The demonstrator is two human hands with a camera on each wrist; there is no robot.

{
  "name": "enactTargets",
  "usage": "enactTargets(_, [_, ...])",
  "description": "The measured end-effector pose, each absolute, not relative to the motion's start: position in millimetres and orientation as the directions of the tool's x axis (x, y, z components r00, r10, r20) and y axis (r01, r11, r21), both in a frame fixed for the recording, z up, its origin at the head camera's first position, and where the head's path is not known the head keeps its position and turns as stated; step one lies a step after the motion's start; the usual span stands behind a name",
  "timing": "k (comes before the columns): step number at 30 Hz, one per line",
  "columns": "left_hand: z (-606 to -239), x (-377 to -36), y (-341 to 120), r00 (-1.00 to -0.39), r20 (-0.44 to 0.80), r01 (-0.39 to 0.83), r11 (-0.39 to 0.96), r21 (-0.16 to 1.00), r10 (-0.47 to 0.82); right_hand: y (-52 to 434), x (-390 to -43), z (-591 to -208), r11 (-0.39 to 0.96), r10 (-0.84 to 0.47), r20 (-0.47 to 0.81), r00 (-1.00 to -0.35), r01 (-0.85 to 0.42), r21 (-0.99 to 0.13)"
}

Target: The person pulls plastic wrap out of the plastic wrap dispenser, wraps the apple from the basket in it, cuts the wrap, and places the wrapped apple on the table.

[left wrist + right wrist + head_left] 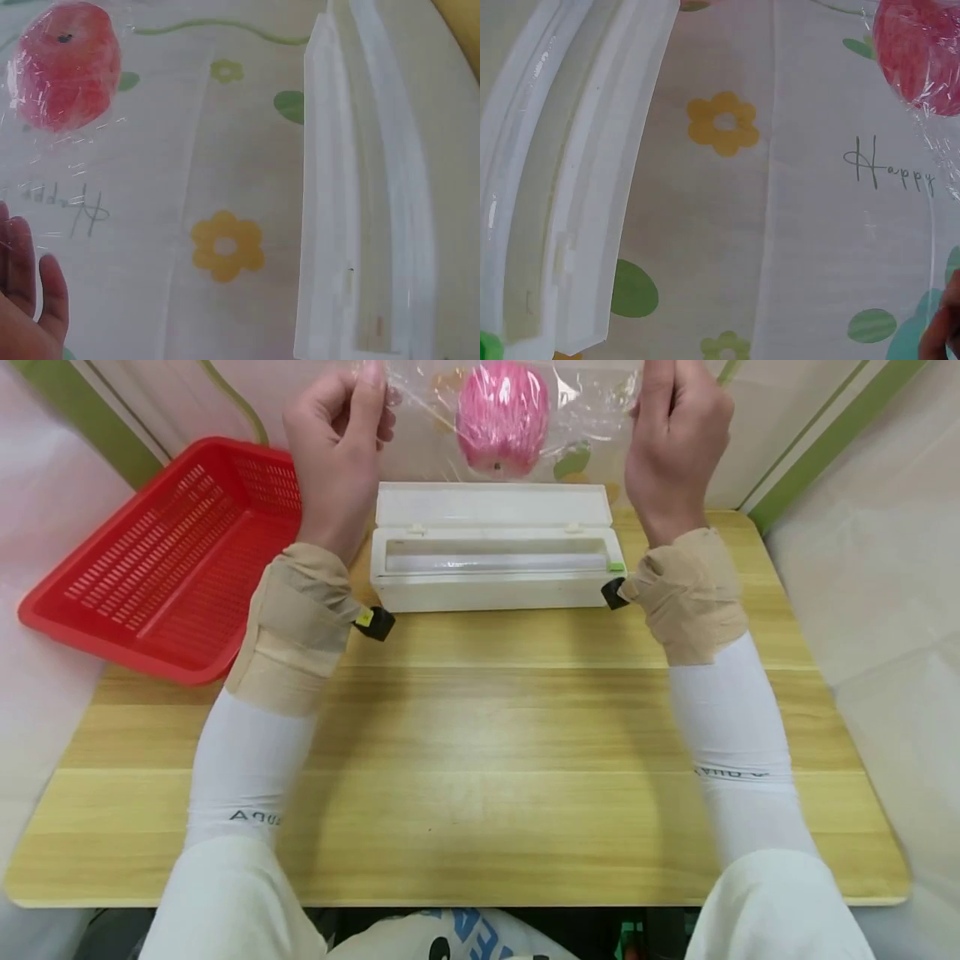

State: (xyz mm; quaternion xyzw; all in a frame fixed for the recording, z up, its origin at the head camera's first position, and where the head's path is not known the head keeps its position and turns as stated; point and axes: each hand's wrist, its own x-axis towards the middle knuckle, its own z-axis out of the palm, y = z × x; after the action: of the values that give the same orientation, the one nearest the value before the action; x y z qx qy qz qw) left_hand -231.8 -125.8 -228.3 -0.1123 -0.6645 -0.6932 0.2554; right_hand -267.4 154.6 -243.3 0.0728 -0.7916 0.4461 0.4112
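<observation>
A red apple [498, 417] hangs in a sheet of clear cling film [577, 402] stretched between my two hands above the table's far edge. My left hand [341, 422] pinches the film's left end, and my right hand [675, 418] pinches its right end. In the left wrist view the wrapped apple [66, 66] shows at the top left, with my fingertips [30, 285] at the lower left. The right wrist view has the apple [922, 56] at the top right. Below the apple lies an open white cling film dispenser [495, 556] with its roll inside.
A red slotted basket [172, 560] sits tilted at the table's left edge. The wooden table [480, 760] stretches toward me. A flower-patterned cloth [780, 210] backs the scene. The dispenser shows in both wrist views [367, 187] [570, 172].
</observation>
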Motion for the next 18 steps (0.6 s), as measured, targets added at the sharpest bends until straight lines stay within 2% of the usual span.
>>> enactTargets(6, [-238.7, -206.7, -136.0, -0.855, 0.484, 0.477, 0.085, 0.875, -0.185, 162.4, -236.6, -251.2, 0.417, 0.102, 0.707, -0.699, -0.615, -0.669])
enactTargets(9, [-247.5, -197.6, -142.9, -0.847, 0.506, 0.498, 0.090, 0.862, -0.161, 168.2, -220.7, -256.7, 0.351, 0.042, 0.686, -0.727, -0.632, -0.691])
enactTargets(15, [-276.2, -172.4, -156.9, -0.812, 0.582, 0.574, 0.125, 0.809, -0.042, 179.9, -194.8, -273.4, 0.336, -0.077, 0.668, -0.740, -0.651, -0.681])
enactTargets(18, [-289.3, -158.0, -163.2, -0.824, 0.567, 0.562, 0.143, 0.815, 0.005, 187.0, -181.0, -284.0, 0.338, -0.139, 0.657, -0.741, -0.659, -0.672])
